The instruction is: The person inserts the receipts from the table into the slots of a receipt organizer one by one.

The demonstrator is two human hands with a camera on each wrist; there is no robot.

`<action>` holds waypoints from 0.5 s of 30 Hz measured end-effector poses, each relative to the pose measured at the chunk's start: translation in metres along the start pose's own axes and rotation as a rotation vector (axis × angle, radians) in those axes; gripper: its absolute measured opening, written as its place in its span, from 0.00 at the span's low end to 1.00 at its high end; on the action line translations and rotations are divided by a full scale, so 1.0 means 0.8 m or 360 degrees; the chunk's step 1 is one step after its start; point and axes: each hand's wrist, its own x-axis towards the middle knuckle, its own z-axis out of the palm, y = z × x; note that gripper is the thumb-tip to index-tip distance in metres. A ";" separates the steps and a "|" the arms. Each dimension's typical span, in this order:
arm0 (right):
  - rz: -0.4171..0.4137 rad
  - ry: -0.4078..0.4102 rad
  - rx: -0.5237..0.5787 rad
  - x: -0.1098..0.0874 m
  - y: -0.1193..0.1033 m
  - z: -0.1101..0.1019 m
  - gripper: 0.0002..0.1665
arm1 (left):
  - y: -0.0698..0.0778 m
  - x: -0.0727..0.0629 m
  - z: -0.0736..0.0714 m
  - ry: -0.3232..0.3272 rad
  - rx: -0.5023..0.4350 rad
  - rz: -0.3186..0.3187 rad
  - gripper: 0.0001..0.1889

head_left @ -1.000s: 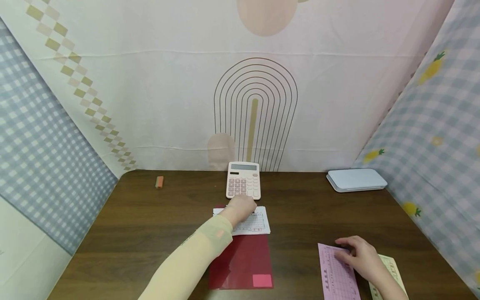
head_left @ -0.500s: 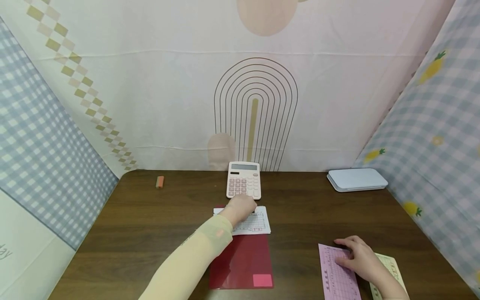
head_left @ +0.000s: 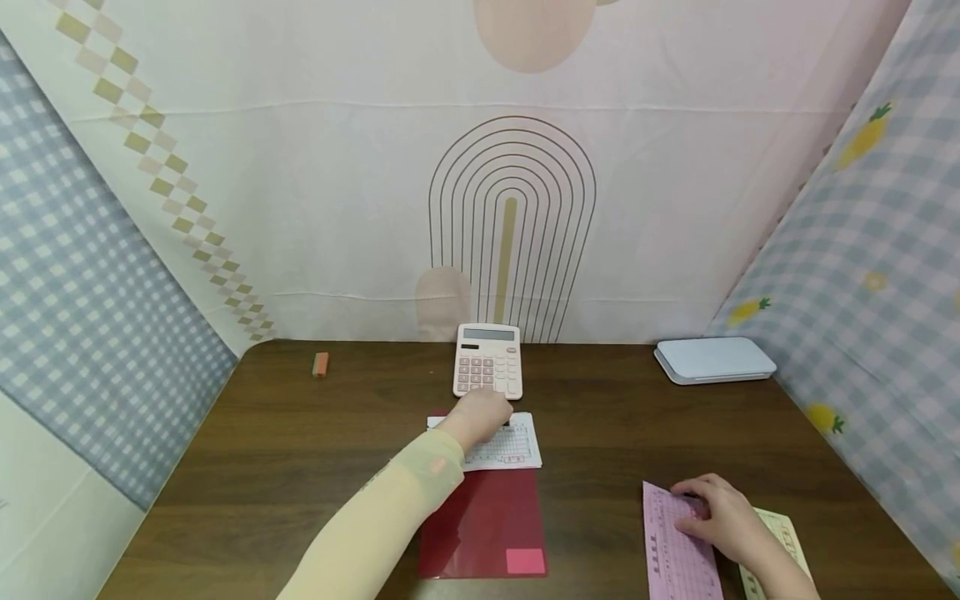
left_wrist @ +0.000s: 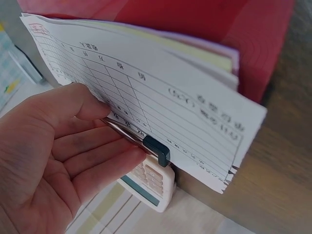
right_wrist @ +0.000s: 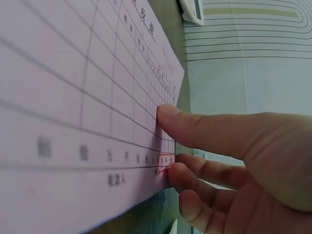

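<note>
On a red folder point(head_left: 487, 525) lies a stack of white printed slips point(head_left: 510, 446). My left hand point(head_left: 480, 417) is at the stack's far edge. In the left wrist view its thumb and fingers pinch a metal clip point(left_wrist: 157, 148) with a dark end along the paper's edge; yellow and purple layers show below the white sheet. My right hand point(head_left: 723, 517) pinches the far edge of a pink receipt slip point(head_left: 678, 550). The right wrist view shows its thumb on the printed face of the slip point(right_wrist: 107, 97) and other fingers at the edge.
Beyond the left hand is a white calculator point(head_left: 487, 358). A yellow slip point(head_left: 783, 542) lies partly beneath the right forearm. An orange eraser point(head_left: 321, 364) sits far left, a pale blue case point(head_left: 714, 360) far right. Fabric walls border the brown table point(head_left: 315, 467).
The pink slip's far end has shifted slightly right and away from me, with the right hand at its edge. My left hand has stayed nearly still at the clip.
</note>
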 end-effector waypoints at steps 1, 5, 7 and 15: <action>0.0000 0.0014 -0.0001 0.000 0.000 0.001 0.21 | 0.000 0.000 0.000 -0.0003 -0.0002 -0.0001 0.06; 0.0000 0.0001 0.0038 0.001 -0.001 0.002 0.22 | 0.000 0.000 0.000 -0.0017 -0.0021 -0.0011 0.06; 0.0000 -0.0028 0.0054 0.001 -0.001 0.003 0.24 | 0.000 0.000 -0.001 -0.0013 -0.0028 -0.0016 0.06; 0.0040 -0.0073 0.0075 0.001 -0.003 0.002 0.20 | 0.000 -0.001 -0.003 0.0027 -0.0013 -0.0021 0.06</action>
